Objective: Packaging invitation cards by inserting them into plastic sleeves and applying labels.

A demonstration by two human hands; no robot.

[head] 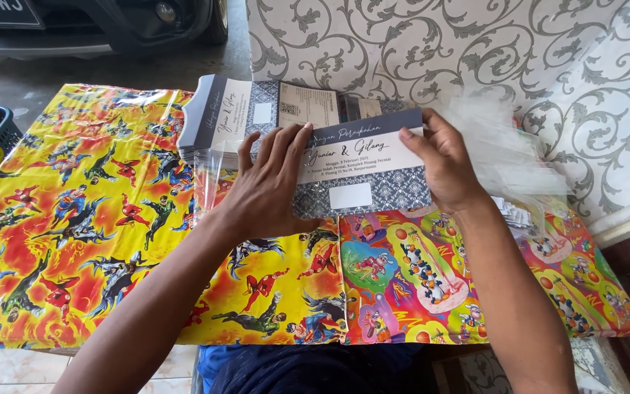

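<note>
**Holding a card at both ends, with a slippery sleeve close by**

Watching from the head camera, I see both hands clamped on one grey-blue invitation card [362, 171], which lies across the far middle of the table, its lower edge over the seam between two bright sheets. My left hand [267, 186] lies flat, palm down, fingers spread and pointing away, pressing the card's left end. My right hand [442, 164] comes in from the right with the wrist bent, thumb on top of the card's upper right corner, fingers hidden behind it.

Risks as I judge them: the card could crease if the two hands push toward each other. The clear plastic sleeves [508, 157] just beside the right hand look light and could slide off when brushed. The stack of matching cards [227, 120] behind the left hand could be nudged askew. The glossy yellow superhero wrapping paper [74, 211] and the cartoon wrapping paper [417, 281] may let everything skate.
</note>
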